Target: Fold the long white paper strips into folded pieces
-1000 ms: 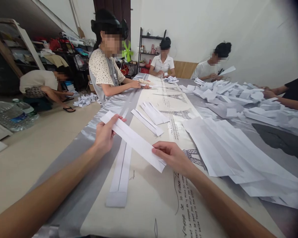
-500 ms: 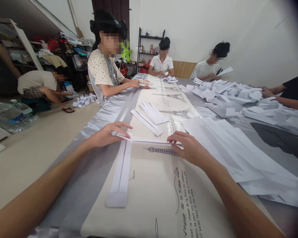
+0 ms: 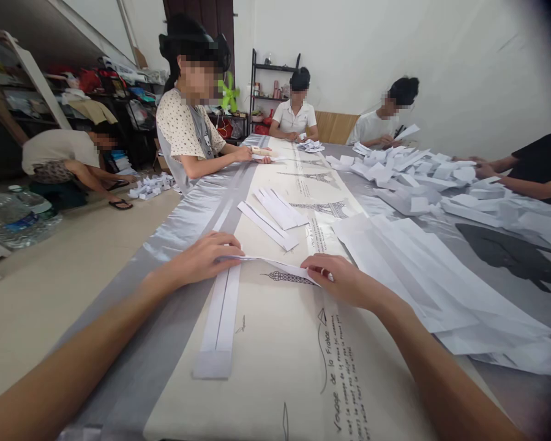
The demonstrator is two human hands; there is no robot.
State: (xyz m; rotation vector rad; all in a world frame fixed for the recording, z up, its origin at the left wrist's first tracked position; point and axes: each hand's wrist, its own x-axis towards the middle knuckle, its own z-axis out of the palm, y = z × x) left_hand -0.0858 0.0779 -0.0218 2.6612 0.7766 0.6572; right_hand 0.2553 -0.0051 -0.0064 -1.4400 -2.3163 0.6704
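Note:
Between my two hands a narrow folded strip of white paper [image 3: 275, 264] is held crosswise above the table. Its left end is pinched in my left hand [image 3: 213, 252], with the fingers closed on it. My right hand [image 3: 330, 275] grips the other end, fingers curled round the paper. Below my left hand lies a long folded paper strip [image 3: 217, 331], lengthwise on the printed runner [image 3: 275, 343]; its upper end is partly covered by the held strip. Just beyond my hands rest several more folded strips [image 3: 280, 208].
A spread stack of flat white sheets [image 3: 413, 275] lies to my right. Behind it is a large heap of folded papers [image 3: 408, 171]. Co-workers sit around the table, one close at the left [image 3: 193, 122]. Another person [image 3: 64, 153] crouches on the floor beside papers.
The held strip now bends, its right end lower and nearer to me. My left fingers have closed down further over its left end. The view has shifted slightly.

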